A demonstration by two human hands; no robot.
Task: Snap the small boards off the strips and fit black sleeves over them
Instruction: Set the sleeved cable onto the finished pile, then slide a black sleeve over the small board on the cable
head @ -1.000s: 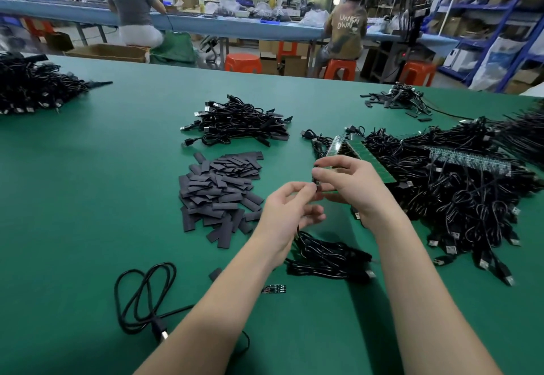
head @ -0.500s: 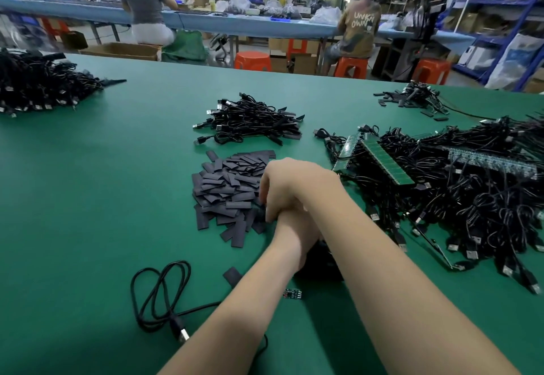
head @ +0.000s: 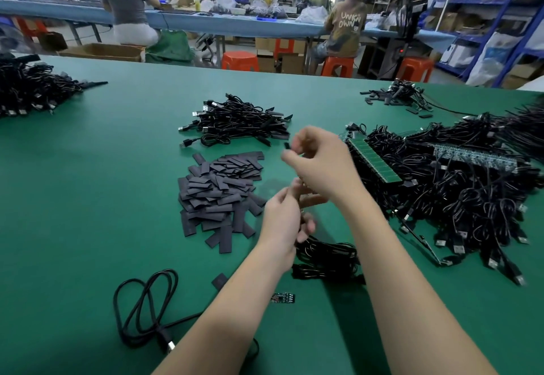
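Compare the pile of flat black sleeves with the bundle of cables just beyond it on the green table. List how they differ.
The sleeve pile is made of flat, short rectangular pieces, matte dark grey; the cable bundle is thin glossy black cords, looped and tangled. The sleeves lie loosely overlapped, some strays at the edge; the cables are gathered together with silver plug ends poking out on its left side. The sleeve pile lies nearer the person, the cable bundle farther back. Both rest on the green table, untouched by either hand.

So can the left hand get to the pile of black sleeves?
Probably yes. The left hand is just beside the pile of black sleeves, with only bare green table between, though its fingers look busy holding something.
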